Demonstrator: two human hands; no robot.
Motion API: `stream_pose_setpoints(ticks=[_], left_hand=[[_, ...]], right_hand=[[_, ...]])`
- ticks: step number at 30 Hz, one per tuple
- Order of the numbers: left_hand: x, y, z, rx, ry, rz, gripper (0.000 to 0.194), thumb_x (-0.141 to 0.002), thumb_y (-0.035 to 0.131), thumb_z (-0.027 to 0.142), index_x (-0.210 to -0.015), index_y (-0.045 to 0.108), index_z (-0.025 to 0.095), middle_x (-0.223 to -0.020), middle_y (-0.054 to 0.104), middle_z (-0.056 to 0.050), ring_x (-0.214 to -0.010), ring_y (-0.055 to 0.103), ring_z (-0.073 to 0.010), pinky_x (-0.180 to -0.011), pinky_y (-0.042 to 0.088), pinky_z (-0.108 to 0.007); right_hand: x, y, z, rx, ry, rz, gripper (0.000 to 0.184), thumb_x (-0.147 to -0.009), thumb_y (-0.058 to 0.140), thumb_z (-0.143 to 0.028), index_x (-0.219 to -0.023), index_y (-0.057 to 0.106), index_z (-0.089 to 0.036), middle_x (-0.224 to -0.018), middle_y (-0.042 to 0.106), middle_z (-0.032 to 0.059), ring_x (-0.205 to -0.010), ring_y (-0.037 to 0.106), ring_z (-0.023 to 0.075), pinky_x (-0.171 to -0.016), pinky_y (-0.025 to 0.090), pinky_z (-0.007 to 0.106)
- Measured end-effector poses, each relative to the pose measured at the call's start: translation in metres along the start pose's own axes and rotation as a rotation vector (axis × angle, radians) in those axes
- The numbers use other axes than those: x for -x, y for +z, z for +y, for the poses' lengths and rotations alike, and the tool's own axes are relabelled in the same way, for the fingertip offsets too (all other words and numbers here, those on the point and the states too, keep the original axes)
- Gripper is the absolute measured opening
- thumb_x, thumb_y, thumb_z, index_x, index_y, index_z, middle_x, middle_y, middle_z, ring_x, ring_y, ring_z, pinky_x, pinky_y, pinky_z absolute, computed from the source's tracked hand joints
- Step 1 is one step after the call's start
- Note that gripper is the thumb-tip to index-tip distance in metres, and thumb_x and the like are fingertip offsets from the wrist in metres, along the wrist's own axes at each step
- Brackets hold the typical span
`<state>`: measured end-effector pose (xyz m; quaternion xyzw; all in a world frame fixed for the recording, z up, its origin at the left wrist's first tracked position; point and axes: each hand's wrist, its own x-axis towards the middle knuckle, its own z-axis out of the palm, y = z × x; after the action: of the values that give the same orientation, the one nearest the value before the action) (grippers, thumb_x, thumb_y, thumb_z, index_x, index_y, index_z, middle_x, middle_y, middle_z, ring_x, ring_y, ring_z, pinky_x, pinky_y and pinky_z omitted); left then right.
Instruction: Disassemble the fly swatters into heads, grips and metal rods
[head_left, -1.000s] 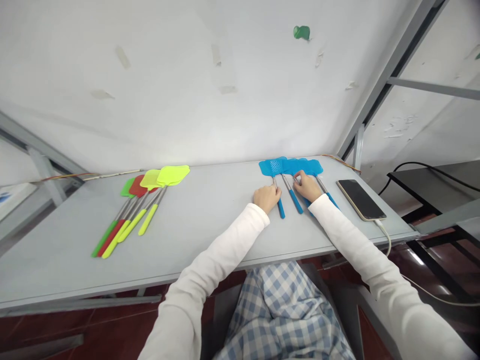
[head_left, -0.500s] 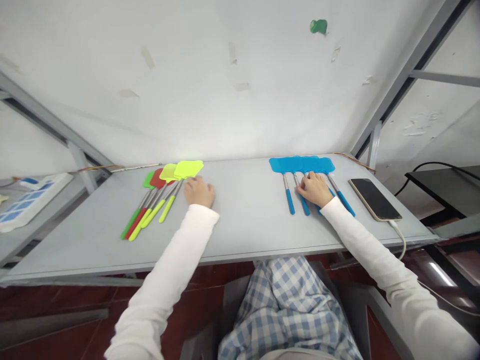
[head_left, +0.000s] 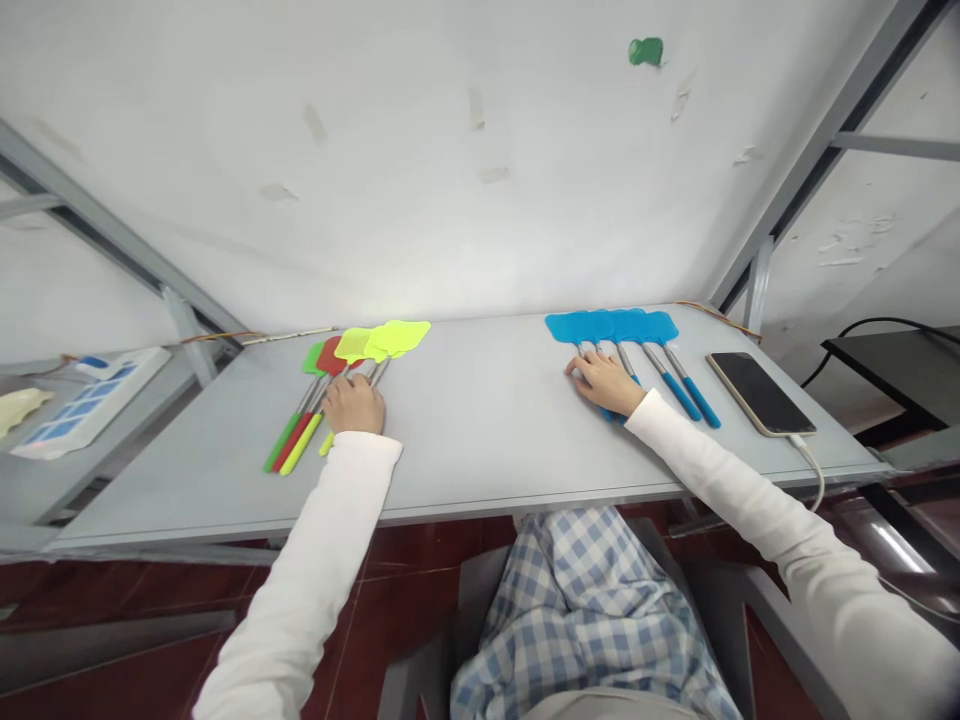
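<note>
On the left of the table lie several fly swatters with thin metal shafts: a green fly swatter (head_left: 286, 440), a red fly swatter (head_left: 328, 356) and lime-yellow fly swatters (head_left: 405, 337) with overlapping heads. My left hand (head_left: 354, 404) rests over the yellow ones, fingers curled down on a shaft; the fingertips are hidden. To the right, blue fly swatters (head_left: 646, 325) lie in an overlapping row with handles toward me. My right hand (head_left: 606, 382) covers the leftmost ones, thumb and fingers bent around a shaft just below the heads.
A phone (head_left: 761, 393) with a white charging cable (head_left: 811, 468) lies at the grey table's (head_left: 480, 430) right end. A white power strip (head_left: 90, 400) sits on another surface at far left. A white wall stands behind; metal frame bars (head_left: 757, 285) rise at both sides.
My left hand has moved left onto the yellow fly swatters, whose heads now show more spread out. My right hand has shifted left along the blue row. The view has turned slightly.
</note>
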<state>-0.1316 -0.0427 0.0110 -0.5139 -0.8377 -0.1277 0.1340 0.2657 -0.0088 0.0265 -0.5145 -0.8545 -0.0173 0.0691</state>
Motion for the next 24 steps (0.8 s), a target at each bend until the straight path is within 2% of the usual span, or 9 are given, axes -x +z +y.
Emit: stream_pose_setpoints(ticks=[3, 6, 10, 15, 18, 21, 24], left_hand=[[-0.002, 0.002, 0.001, 0.014, 0.023, -0.020, 0.036, -0.085, 0.039, 0.027, -0.108, 0.060, 0.009, -0.114, 0.056, -0.024, -0.112, 0.049, -0.0374, -0.092, 0.038, -0.048], [-0.001, 0.002, 0.008, 0.066, 0.058, -0.089, 0.036, -0.085, 0.043, 0.032, -0.109, 0.060, 0.010, -0.114, 0.057, -0.022, -0.110, 0.052, -0.0360, -0.092, 0.040, -0.047], [0.003, -0.002, 0.026, 0.125, 0.118, -0.130, 0.034, -0.087, 0.042, 0.025, -0.110, 0.059, 0.007, -0.116, 0.057, -0.023, -0.112, 0.054, -0.0330, -0.096, 0.041, -0.042], [0.019, -0.015, 0.067, 0.290, 0.161, -0.201, 0.028, -0.087, 0.045, 0.027, -0.108, 0.058, 0.013, -0.113, 0.061, -0.016, -0.107, 0.058, -0.0272, -0.091, 0.044, -0.036], [0.033, -0.026, 0.100, 0.432, 0.298, -0.216, 0.025, -0.087, 0.049, 0.031, -0.109, 0.056, 0.020, -0.110, 0.065, -0.008, -0.095, 0.063, -0.0211, -0.080, 0.046, -0.030], [0.043, -0.033, 0.131, 0.495, 0.499, -0.124, 0.023, -0.088, 0.050, 0.031, -0.109, 0.055, 0.023, -0.100, 0.069, -0.003, -0.089, 0.064, -0.0176, -0.075, 0.045, -0.026], [0.044, -0.032, 0.154, 0.481, 0.674, 0.036, 0.023, -0.089, 0.047, 0.026, -0.109, 0.057, 0.022, -0.094, 0.069, -0.004, -0.091, 0.064, -0.0169, -0.075, 0.045, -0.025]], right_hand=[[0.002, 0.001, 0.011, -0.039, -0.016, 0.002, 0.033, -0.090, 0.038, -0.012, -0.115, 0.059, -0.016, -0.109, 0.058, 0.0138, -0.105, 0.053, 0.0264, -0.088, 0.035, 0.037], [0.002, 0.001, 0.015, -0.045, -0.058, 0.014, 0.030, -0.092, 0.039, -0.017, -0.112, 0.061, -0.016, -0.108, 0.059, 0.0131, -0.102, 0.053, 0.0267, -0.089, 0.035, 0.039], [0.000, -0.003, 0.013, -0.105, -0.170, 0.073, 0.027, -0.093, 0.041, -0.021, -0.108, 0.062, -0.015, -0.108, 0.058, 0.0134, -0.101, 0.053, 0.0255, -0.091, 0.038, 0.039], [-0.003, -0.009, -0.006, -0.172, -0.298, 0.194, 0.034, -0.093, 0.040, -0.019, -0.123, 0.055, -0.014, -0.124, 0.053, 0.0169, -0.113, 0.051, 0.0253, -0.097, 0.041, 0.041], [-0.007, -0.009, -0.025, -0.098, -0.313, 0.288, 0.045, -0.092, 0.036, -0.012, -0.137, 0.045, -0.014, -0.141, 0.045, 0.0172, -0.133, 0.040, 0.0266, -0.105, 0.037, 0.047], [-0.016, -0.005, -0.035, -0.002, -0.341, 0.418, 0.049, -0.092, 0.031, -0.007, -0.138, 0.046, -0.014, -0.147, 0.043, 0.0141, -0.144, 0.028, 0.0233, -0.113, 0.031, 0.048], [-0.027, -0.003, -0.027, 0.084, -0.329, 0.514, 0.040, -0.095, 0.031, -0.010, -0.128, 0.055, -0.012, -0.142, 0.049, 0.0144, -0.142, 0.033, 0.0233, -0.115, 0.029, 0.048]])
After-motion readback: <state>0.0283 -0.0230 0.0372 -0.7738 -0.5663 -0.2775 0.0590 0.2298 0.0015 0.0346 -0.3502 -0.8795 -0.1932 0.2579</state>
